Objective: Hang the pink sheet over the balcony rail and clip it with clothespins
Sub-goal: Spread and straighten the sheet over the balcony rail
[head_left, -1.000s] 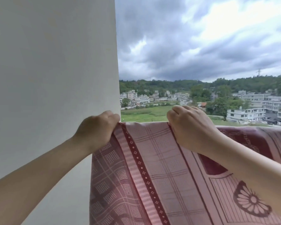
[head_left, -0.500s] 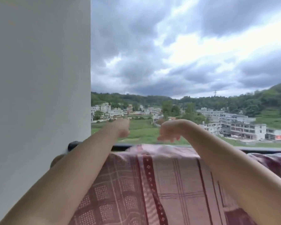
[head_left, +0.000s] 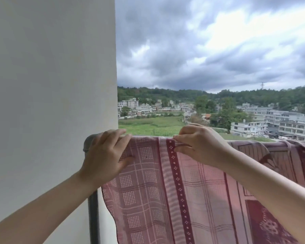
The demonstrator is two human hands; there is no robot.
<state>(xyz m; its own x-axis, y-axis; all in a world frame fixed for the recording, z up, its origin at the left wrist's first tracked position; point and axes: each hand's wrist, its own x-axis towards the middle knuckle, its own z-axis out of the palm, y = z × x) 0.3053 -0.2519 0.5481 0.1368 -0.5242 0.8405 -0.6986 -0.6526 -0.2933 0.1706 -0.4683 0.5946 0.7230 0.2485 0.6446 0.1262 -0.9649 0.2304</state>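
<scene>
The pink sheet (head_left: 165, 191), checked with a dark red dotted stripe, hangs draped over the balcony rail (head_left: 88, 140), whose grey end shows at the left by the wall. My left hand (head_left: 106, 155) grips the sheet's left corner on the rail, fingers over the top and thumb on the near face. My right hand (head_left: 199, 145) pinches the top fold of the sheet at the dark red stripe. No clothespin is in view.
A white wall (head_left: 51, 103) fills the left half, with the rail's dark vertical post (head_left: 94, 217) beside it. Beyond the rail lie a green field, buildings and a cloudy sky. The sheet runs on along the rail to the right (head_left: 289, 155).
My hands have come back from reaching out past the rail and now hold the sheet's top edge on it. The sheet lies flatter over the rail.
</scene>
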